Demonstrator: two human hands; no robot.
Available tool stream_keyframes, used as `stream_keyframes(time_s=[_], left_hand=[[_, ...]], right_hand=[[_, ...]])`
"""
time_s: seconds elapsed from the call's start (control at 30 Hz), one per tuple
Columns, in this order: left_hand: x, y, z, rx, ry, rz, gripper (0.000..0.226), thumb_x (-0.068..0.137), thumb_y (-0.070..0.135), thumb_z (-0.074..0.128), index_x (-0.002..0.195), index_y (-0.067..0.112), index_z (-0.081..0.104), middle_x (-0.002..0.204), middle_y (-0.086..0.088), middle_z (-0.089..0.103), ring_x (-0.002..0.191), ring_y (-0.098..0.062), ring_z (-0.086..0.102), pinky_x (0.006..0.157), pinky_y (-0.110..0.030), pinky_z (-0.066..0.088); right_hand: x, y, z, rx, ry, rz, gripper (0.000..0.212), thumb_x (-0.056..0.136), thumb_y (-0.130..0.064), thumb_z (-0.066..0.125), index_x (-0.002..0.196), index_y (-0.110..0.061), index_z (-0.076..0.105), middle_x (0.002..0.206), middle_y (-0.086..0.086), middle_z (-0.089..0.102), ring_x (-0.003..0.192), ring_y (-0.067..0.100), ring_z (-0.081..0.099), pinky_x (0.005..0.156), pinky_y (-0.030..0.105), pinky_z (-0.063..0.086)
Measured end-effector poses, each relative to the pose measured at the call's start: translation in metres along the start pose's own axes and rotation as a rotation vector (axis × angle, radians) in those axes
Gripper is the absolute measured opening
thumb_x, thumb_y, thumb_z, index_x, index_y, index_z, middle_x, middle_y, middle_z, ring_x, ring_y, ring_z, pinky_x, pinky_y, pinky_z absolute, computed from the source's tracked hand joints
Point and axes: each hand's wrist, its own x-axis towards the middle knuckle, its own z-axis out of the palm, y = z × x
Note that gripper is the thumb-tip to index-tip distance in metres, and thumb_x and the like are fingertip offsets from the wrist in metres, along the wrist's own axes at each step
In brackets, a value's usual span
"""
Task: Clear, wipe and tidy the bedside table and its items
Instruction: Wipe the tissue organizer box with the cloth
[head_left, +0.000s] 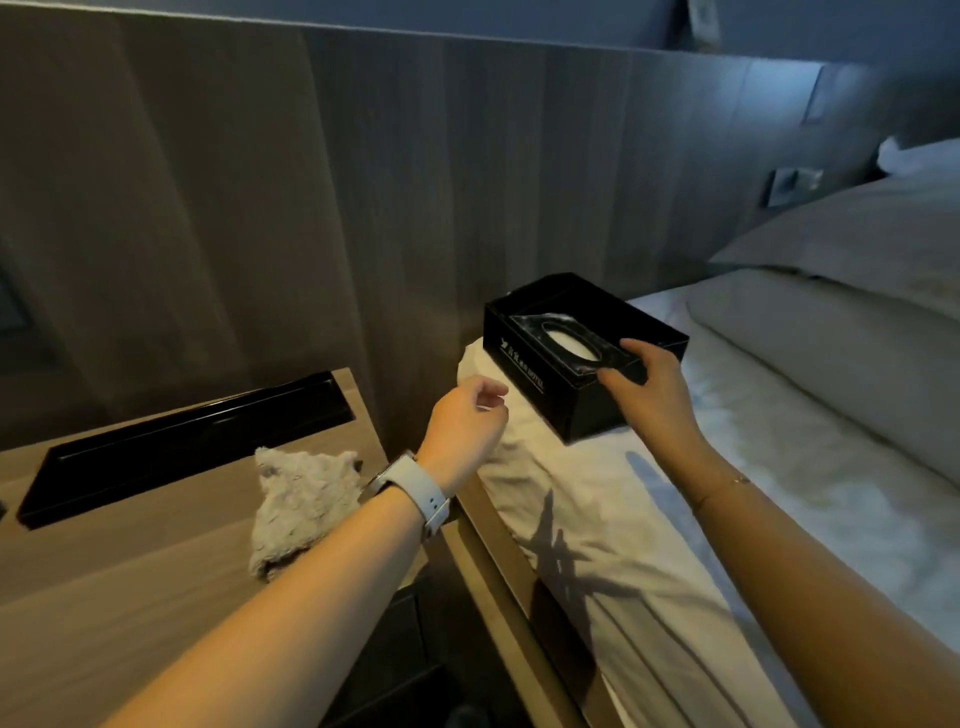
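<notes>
A black tissue box (540, 358) with an oval opening on top sits on the white bed sheet by the bed's near corner. My right hand (654, 387) holds its near right end, thumb on the top edge and fingers round the side. My left hand (465, 421), a white watch on its wrist, hovers just left of the box with loosely curled fingers and holds nothing. A crumpled grey cloth (298, 506) lies on the wooden bedside table (130, 561), beside a long black tray (171, 447) at the back.
The bed (675, 519) with white sheets fills the right side, and grey pillows (857, 291) lie at its head. A wood-panelled headboard wall (311, 182) stands behind. A wall socket (789, 182) shows at far right. A narrow gap separates table and bed.
</notes>
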Motion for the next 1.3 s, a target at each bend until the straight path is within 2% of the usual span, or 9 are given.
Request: stream_keyframes(time_s=[0.1,0.2,0.3,0.37,0.47,0.67,0.9,1.07,1.3], left_hand=[[0.028,0.009,0.028,-0.081,-0.077,-0.113,0.033,0.095,0.019,0.050,0.128,0.019,0.051,0.111,0.002,0.056,0.092,-0.011,0.055,0.069,-0.020,0.045],[0.052,0.013,0.053,-0.167,-0.125,-0.228,0.053,0.097,0.028,0.052,0.144,0.015,0.034,0.114,0.002,0.053,0.106,-0.017,0.053,0.090,-0.028,0.043],[0.072,0.008,0.078,-0.313,-0.168,-0.349,0.071,0.094,0.039,0.056,0.150,0.014,0.019,0.140,-0.004,0.044,0.129,-0.025,0.043,0.101,-0.035,0.037],[0.080,0.004,0.092,-0.423,-0.188,-0.406,0.080,0.087,0.047,0.062,0.148,0.017,0.020,0.138,-0.005,0.048,0.125,-0.026,0.048,0.105,-0.041,0.039],[0.088,-0.006,0.106,-0.518,-0.159,-0.433,0.089,0.075,0.051,0.068,0.147,0.022,0.024,0.126,-0.005,0.056,0.109,-0.024,0.057,0.101,-0.044,0.045],[0.080,-0.005,0.105,-0.611,-0.144,-0.421,0.077,0.086,0.035,0.065,0.149,0.027,0.022,0.119,-0.005,0.059,0.100,-0.020,0.060,0.082,-0.036,0.052],[0.044,0.017,0.081,-0.623,-0.099,-0.365,0.093,0.076,0.039,0.074,0.151,0.032,0.019,0.143,-0.003,0.046,0.124,-0.024,0.049,0.105,-0.048,0.042],[-0.014,0.041,0.028,-0.640,-0.092,-0.250,0.077,0.084,0.029,0.070,0.149,0.027,0.028,0.120,0.004,0.057,0.096,-0.011,0.058,0.078,-0.032,0.054],[-0.102,0.040,-0.061,-0.528,0.073,-0.207,0.081,0.073,0.047,0.071,0.144,0.035,0.035,0.138,-0.001,0.047,0.115,-0.017,0.053,0.090,-0.035,0.050]], right_hand=[[0.041,0.022,-0.024,0.023,0.053,0.111,0.061,0.082,-0.037,0.066,0.136,-0.014,0.047,0.131,0.008,0.049,0.120,0.023,0.049,0.105,0.041,0.041],[0.068,0.037,-0.036,0.120,0.021,0.294,0.080,0.085,-0.039,0.067,0.148,-0.015,0.025,0.152,0.010,0.028,0.137,0.028,0.034,0.110,0.041,0.033],[0.073,0.046,-0.029,0.316,-0.088,0.443,0.078,0.084,-0.037,0.069,0.145,-0.016,0.025,0.132,0.005,0.046,0.109,0.021,0.053,0.083,0.033,0.047],[0.071,0.053,-0.020,0.424,-0.132,0.522,0.065,0.086,-0.033,0.067,0.136,-0.017,0.029,0.108,-0.002,0.053,0.086,0.011,0.054,0.061,0.029,0.047],[0.072,0.059,-0.010,0.486,-0.072,0.532,0.055,0.087,-0.030,0.063,0.128,-0.022,0.029,0.107,0.003,0.052,0.086,0.015,0.056,0.056,0.032,0.050],[0.070,0.054,-0.005,0.469,0.029,0.479,0.041,0.088,-0.029,0.058,0.115,-0.021,0.027,0.097,-0.001,0.048,0.084,0.015,0.055,0.075,0.041,0.053],[0.040,0.019,-0.026,0.503,0.042,0.467,0.042,0.088,-0.029,0.059,0.116,-0.021,0.029,0.099,0.000,0.050,0.087,0.017,0.056,0.064,0.039,0.054],[0.000,-0.026,-0.032,0.534,-0.001,0.421,0.040,0.092,-0.028,0.054,0.117,-0.021,0.024,0.095,-0.002,0.046,0.082,0.013,0.053,0.054,0.032,0.050],[-0.061,-0.103,-0.004,0.620,-0.188,0.438,0.043,0.091,-0.028,0.054,0.118,-0.023,0.022,0.101,0.002,0.048,0.087,0.017,0.054,0.055,0.036,0.053]])
